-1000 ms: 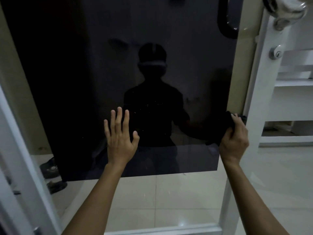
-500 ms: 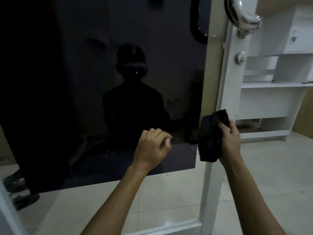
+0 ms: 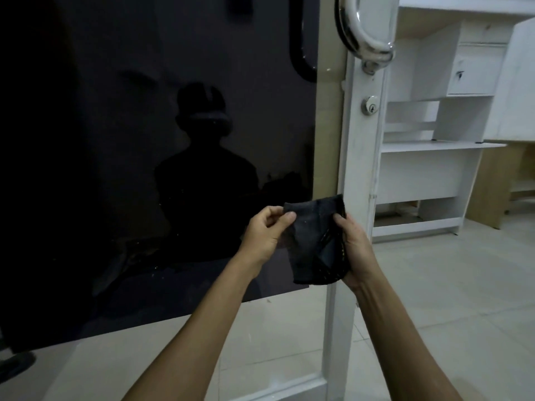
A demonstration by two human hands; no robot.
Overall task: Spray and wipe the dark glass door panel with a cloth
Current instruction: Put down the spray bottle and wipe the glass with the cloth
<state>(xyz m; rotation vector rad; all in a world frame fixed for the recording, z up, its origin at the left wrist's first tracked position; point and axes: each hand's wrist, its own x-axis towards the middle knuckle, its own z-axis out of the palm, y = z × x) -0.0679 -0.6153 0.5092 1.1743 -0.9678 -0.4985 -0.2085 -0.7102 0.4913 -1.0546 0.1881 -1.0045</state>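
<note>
The dark glass door panel fills the left and middle of the view and mirrors a dim silhouette. A dark folded cloth hangs in front of the panel's lower right corner. My left hand pinches the cloth's upper left corner between thumb and fingers. My right hand grips the cloth's right side from behind. Both hands are off the glass. No spray bottle is in view.
The white door frame stands just right of the cloth, with a chrome handle and a lock cylinder. White shelving and a desk stand at the right. Pale floor tiles lie below. Dark shoes sit at lower left.
My left hand left the glass, curled and came over to pinch the cloth. My right hand pulled the cloth off the panel's edge. The view swung to the right.
</note>
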